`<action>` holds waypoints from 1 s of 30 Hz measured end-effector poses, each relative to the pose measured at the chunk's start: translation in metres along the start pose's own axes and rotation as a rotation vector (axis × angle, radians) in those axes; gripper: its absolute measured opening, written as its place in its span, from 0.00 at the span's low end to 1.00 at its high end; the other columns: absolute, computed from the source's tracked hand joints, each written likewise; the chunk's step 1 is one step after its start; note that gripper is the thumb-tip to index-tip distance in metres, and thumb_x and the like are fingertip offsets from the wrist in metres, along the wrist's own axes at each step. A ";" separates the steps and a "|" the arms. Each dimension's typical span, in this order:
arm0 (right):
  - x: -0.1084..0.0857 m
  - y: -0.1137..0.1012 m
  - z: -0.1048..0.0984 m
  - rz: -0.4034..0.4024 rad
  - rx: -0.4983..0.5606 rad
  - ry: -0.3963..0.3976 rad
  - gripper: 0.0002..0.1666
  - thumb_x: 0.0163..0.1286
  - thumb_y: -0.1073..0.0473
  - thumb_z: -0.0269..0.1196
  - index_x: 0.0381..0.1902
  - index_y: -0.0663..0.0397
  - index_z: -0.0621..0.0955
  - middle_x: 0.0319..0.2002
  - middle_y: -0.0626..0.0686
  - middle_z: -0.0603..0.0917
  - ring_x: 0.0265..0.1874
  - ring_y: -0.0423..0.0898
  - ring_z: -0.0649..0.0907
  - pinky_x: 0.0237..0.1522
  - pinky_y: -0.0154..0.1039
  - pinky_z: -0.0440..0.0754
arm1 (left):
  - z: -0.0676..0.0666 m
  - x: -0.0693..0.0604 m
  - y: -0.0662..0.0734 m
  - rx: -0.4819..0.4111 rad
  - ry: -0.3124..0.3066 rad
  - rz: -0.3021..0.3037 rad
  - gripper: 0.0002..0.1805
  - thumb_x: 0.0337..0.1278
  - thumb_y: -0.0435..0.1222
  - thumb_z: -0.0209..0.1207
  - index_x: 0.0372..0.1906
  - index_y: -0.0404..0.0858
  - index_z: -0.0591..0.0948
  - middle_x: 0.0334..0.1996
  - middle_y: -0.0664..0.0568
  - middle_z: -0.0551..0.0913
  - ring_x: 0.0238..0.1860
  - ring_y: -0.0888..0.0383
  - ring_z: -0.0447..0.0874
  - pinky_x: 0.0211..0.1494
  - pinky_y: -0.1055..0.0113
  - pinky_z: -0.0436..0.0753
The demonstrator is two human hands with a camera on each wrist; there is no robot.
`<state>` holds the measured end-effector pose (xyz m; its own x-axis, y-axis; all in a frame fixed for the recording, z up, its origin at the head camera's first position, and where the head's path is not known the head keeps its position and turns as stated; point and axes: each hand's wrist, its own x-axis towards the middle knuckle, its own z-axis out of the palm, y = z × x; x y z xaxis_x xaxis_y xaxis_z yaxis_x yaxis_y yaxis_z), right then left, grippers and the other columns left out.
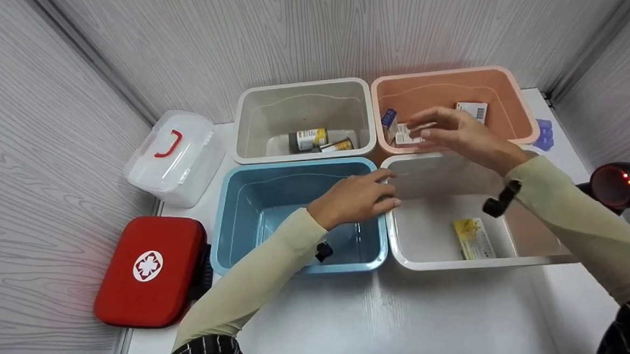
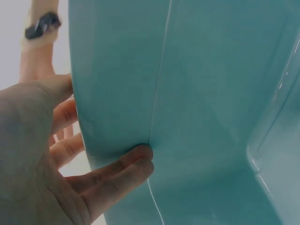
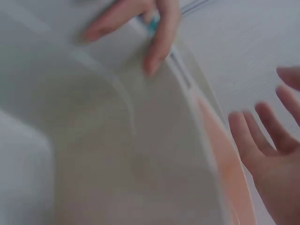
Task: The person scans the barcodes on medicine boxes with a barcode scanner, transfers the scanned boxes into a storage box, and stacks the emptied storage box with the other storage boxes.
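Observation:
My left hand [image 1: 355, 199] rests on the adjoining rims of the blue bin [image 1: 301, 271] and the white bin [image 1: 481, 264]. Two of its fingers [image 2: 119, 176] touch the blue bin's inner wall, while others lie across the rim. Over the orange bin [image 1: 450, 75], the right hand [image 1: 466, 136] hovers with loosely bent fingers and nothing held. Below and beside it in that bin are a blue box [image 1: 389, 120], a white box [image 1: 407, 135] and another white box [image 1: 472, 110]. A yellow-and-white box [image 1: 474, 239] lies in the white bin.
The grey bin [image 1: 302, 86] at the back holds two labelled bottles [image 1: 311, 139]. On the left are a clear lidded box [image 1: 176, 157] with a red handle and a red first-aid case [image 1: 148, 272]. A black scanner [image 1: 620, 185] with red lights stands at the right.

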<state>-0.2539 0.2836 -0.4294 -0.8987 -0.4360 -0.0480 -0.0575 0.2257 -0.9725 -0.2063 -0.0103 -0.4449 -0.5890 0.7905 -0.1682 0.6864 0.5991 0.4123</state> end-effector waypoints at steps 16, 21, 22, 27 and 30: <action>-0.073 0.077 -0.018 0.455 -0.641 -0.465 0.30 0.76 0.48 0.70 0.69 0.56 0.83 0.62 0.60 0.85 0.53 0.52 0.84 0.51 0.52 0.89 | -0.001 0.000 0.001 0.020 0.011 0.012 0.24 0.87 0.56 0.49 0.67 0.49 0.86 0.85 0.52 0.66 0.74 0.50 0.79 0.79 0.51 0.77; -0.072 0.090 -0.008 0.573 -0.740 -0.495 0.29 0.72 0.40 0.73 0.63 0.49 0.85 0.56 0.56 0.82 0.49 0.51 0.82 0.47 0.50 0.88 | -0.003 -0.001 0.003 0.022 0.007 -0.005 0.25 0.87 0.56 0.49 0.67 0.49 0.86 0.85 0.53 0.66 0.74 0.50 0.80 0.79 0.51 0.77; -0.071 0.091 -0.005 0.587 -0.742 -0.500 0.29 0.72 0.38 0.73 0.61 0.48 0.84 0.55 0.55 0.82 0.48 0.51 0.82 0.47 0.50 0.88 | -0.003 -0.001 0.003 0.023 0.008 -0.008 0.24 0.87 0.56 0.49 0.67 0.49 0.86 0.85 0.53 0.66 0.74 0.50 0.80 0.79 0.51 0.77; -0.070 0.098 0.003 0.573 -0.840 -0.481 0.28 0.68 0.31 0.73 0.52 0.42 0.84 0.46 0.50 0.82 0.43 0.49 0.81 0.42 0.44 0.83 | -0.001 0.000 0.002 0.017 0.015 -0.008 0.24 0.87 0.55 0.50 0.67 0.49 0.86 0.85 0.52 0.66 0.75 0.49 0.79 0.80 0.50 0.76; -0.069 0.098 0.002 0.538 -0.898 -0.472 0.25 0.67 0.33 0.75 0.50 0.40 0.85 0.44 0.48 0.83 0.43 0.49 0.80 0.42 0.45 0.79 | 0.000 0.000 0.002 0.022 0.015 -0.003 0.24 0.87 0.55 0.50 0.67 0.49 0.86 0.84 0.52 0.67 0.74 0.50 0.79 0.79 0.50 0.77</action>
<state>-0.1963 0.3338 -0.5223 -0.6595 -0.3353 -0.6728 -0.1756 0.9390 -0.2958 -0.2048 -0.0090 -0.4438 -0.5971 0.7869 -0.1554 0.6938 0.6039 0.3923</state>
